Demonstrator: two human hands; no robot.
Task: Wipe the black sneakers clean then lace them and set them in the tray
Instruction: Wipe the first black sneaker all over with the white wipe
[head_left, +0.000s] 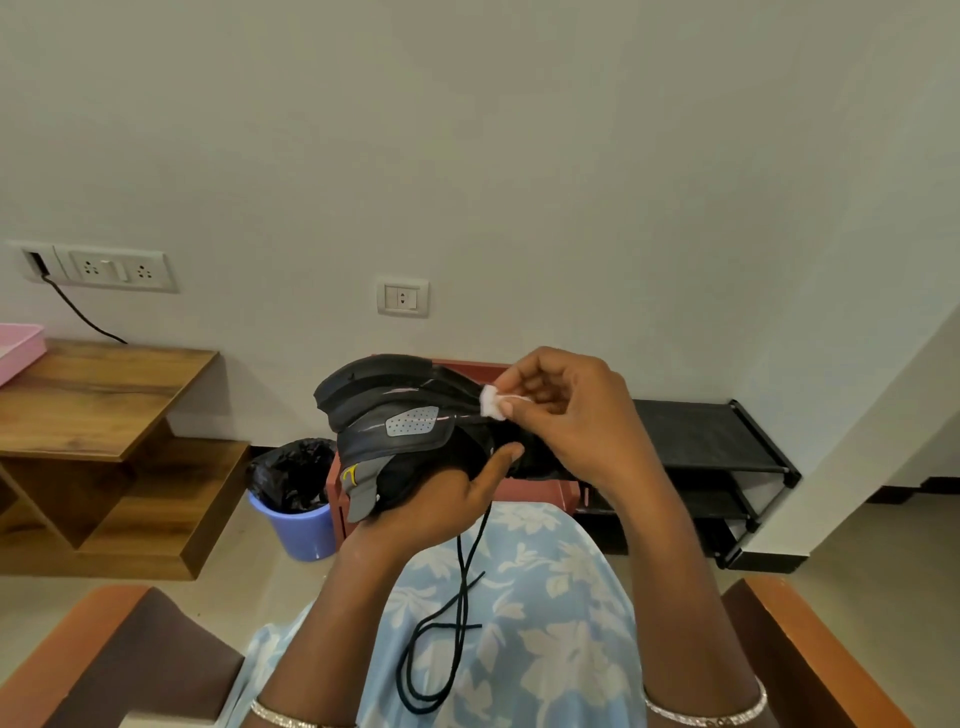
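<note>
A black sneaker (395, 415) with a grey perforated side patch is held in mid-air, sole turned up and to the left. My left hand (441, 493) grips it from below, thumb pointing up along its side. My right hand (561, 410) pinches a small white wipe (492, 402) and presses it against the shoe's upper. A black lace (457, 613) hangs from the shoe and loops over my lap. The edge of a pink tray (18, 345) shows on the wooden table at the far left.
A wooden table (104, 395) stands at the left. Below it sits a blue bin (306, 530) lined with a black bag. A reddish stand (545, 493) is behind the shoe, a black shoe rack (717, 457) at the right. Chair arms (810, 654) flank my lap.
</note>
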